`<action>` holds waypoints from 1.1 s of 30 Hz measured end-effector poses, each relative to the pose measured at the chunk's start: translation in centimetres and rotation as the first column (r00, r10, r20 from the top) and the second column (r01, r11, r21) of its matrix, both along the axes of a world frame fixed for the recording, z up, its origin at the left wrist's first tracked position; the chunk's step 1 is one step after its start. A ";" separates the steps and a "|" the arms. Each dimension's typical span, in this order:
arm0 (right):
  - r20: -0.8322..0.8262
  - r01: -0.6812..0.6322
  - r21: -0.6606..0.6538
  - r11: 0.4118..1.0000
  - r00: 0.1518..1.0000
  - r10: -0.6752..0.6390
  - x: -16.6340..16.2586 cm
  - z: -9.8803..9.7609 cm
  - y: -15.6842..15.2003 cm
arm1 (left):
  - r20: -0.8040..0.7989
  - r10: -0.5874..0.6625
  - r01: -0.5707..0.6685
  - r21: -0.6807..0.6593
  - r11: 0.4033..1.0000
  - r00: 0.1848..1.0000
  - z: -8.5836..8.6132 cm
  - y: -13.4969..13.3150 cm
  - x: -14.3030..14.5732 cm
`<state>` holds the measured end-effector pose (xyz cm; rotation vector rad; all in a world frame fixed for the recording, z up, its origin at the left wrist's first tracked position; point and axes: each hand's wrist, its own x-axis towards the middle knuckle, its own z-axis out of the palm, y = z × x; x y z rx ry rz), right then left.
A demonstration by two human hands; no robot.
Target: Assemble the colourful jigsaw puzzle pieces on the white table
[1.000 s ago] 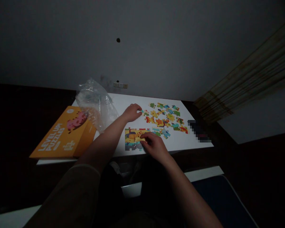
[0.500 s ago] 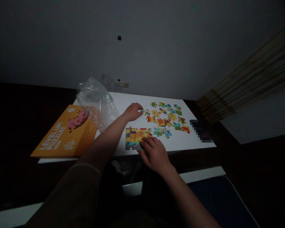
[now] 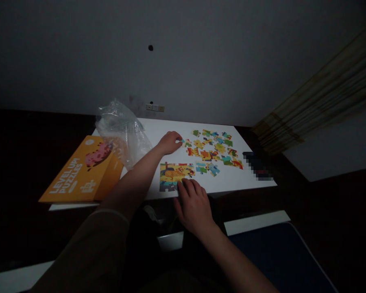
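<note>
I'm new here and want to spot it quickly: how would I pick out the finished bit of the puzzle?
Start at the white table. At its near edge, just beyond the right hand, lies the joined puzzle block. Unlike the loose pieces scattered farther back, it is one solid, mostly yellow rectangle.

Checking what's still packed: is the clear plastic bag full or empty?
Cannot tell for sure. The plastic bag stands crumpled and puffed on the table beside the orange box; no pieces show through it.
</note>
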<state>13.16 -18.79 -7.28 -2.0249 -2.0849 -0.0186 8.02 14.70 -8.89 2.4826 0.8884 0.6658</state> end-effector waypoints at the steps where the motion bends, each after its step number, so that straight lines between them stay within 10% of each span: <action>1: -0.015 -0.013 -0.025 1.000 1.000 0.013 -0.2 -0.1 -0.1 | 0.000 0.000 0.000 -0.001 1.000 1.000 0.0 0.0 0.0; 33: -0.115 -0.158 -0.157 0.975 0.983 0.141 2.8 0.4 5.4 | -0.033 0.016 -0.017 -0.036 0.999 0.999 1.3 0.3 -0.6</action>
